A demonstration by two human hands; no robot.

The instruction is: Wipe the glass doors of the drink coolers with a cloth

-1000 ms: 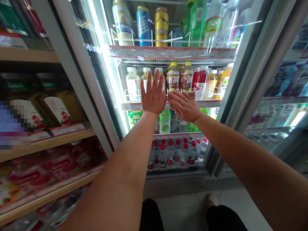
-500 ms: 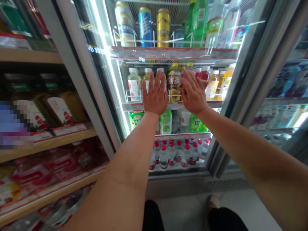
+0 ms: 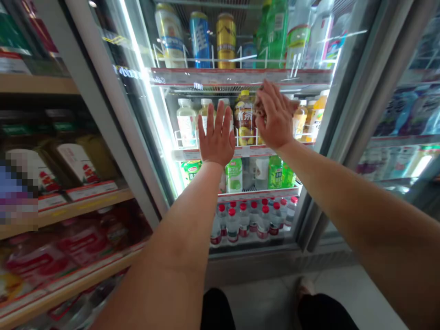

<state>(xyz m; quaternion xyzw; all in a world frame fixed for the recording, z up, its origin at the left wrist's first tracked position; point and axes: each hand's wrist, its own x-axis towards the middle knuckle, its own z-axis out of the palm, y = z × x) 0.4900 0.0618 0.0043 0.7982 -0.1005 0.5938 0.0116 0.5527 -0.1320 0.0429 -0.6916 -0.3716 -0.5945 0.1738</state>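
My left hand (image 3: 216, 137) lies flat with its fingers spread on the glass door (image 3: 161, 114) of a lit drinks cooler. To the right of it, my right hand (image 3: 275, 114) presses a crumpled brownish cloth (image 3: 293, 106) to the same glass. Edges of the cloth stick out on both sides of the fingers; the rest is hidden under the palm. Behind the glass, between the hands, stands a brown tea bottle (image 3: 244, 117) with a yellow cap. Pale-capped bottles (image 3: 186, 119) are partly covered by my left hand.
Cans (image 3: 226, 41) and green bottles fill the upper cooler shelf. Green cartons (image 3: 234, 175) and red-capped water bottles (image 3: 232, 224) stand lower down. A wooden shelf (image 3: 92, 201) with bottles is on the left. The metal door frame (image 3: 347, 119) borders the right side.
My right hand has slid upward on the glass with the cloth. My left hand stays flat on the door, while the view has shifted slightly.
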